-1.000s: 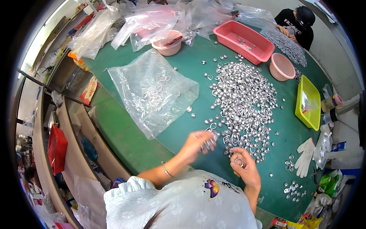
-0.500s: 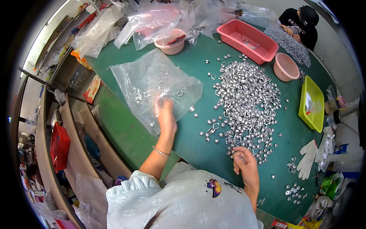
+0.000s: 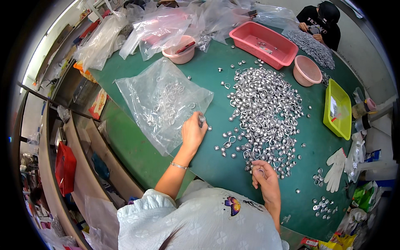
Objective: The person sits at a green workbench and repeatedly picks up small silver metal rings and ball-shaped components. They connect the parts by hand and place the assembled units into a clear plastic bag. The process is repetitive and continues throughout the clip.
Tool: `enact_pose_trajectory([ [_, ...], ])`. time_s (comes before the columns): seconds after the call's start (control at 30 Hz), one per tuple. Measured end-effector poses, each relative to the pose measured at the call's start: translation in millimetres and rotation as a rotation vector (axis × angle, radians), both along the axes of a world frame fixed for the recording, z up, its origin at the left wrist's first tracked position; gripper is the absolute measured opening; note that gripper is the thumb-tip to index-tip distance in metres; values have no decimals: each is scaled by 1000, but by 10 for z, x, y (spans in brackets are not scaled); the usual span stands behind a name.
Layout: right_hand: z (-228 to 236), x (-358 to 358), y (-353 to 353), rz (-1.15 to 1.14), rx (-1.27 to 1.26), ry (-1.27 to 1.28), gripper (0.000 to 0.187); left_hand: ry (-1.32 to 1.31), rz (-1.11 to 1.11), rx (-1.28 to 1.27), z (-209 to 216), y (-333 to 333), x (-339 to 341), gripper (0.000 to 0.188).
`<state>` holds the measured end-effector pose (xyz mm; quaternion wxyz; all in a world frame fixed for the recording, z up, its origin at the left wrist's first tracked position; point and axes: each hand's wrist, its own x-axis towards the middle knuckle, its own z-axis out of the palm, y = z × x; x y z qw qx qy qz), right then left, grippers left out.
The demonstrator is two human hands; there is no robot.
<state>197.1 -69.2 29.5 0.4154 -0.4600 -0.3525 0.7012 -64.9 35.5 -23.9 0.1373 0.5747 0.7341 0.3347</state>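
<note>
My left hand (image 3: 193, 132) is at the right edge of a clear plastic bag (image 3: 137, 98), its fingers closed on a small silver dome-shaped metal piece (image 3: 201, 120). Several silver rings (image 3: 168, 98) lie on or in the bag; which of the two I cannot tell. By the near end of a large heap of silver dome-shaped pieces and rings (image 3: 266, 108), my right hand (image 3: 268, 182) pinches a silver ring (image 3: 261, 171). One loose domed piece (image 3: 209, 128) rests on the table just right of my left hand.
Along the far side of the green table (image 3: 225, 179) stand a pink tray (image 3: 250, 46), two pink bowls (image 3: 306, 71) and piled plastic bags (image 3: 160, 31). A yellow-green basket (image 3: 338, 110) and white glove (image 3: 334, 168) lie right. Another person (image 3: 323, 23) works beyond a grey heap (image 3: 312, 46).
My left hand has drawn back right from over the bag and closed on a domed piece by its edge. My right hand stays nearly in place with the ring.
</note>
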Motion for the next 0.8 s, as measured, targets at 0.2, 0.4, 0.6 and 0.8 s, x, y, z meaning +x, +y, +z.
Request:
enact_pose_trajectory([
  [0.2,18,-41,7,3,18,-26,22,-99,-143,37,-21,-41,-115,25],
  [0.4,75,-89,24,-26,75,-22,24,-1732,-440,-395,443,-289,294,37],
  [0.6,227,-179,23,-135,275,-82,31,-2194,-635,-922,410,-576,808,48],
  [0.8,118,-34,-3,-288,405,-252,23,-1953,-495,-1032,528,-621,1109,45],
])
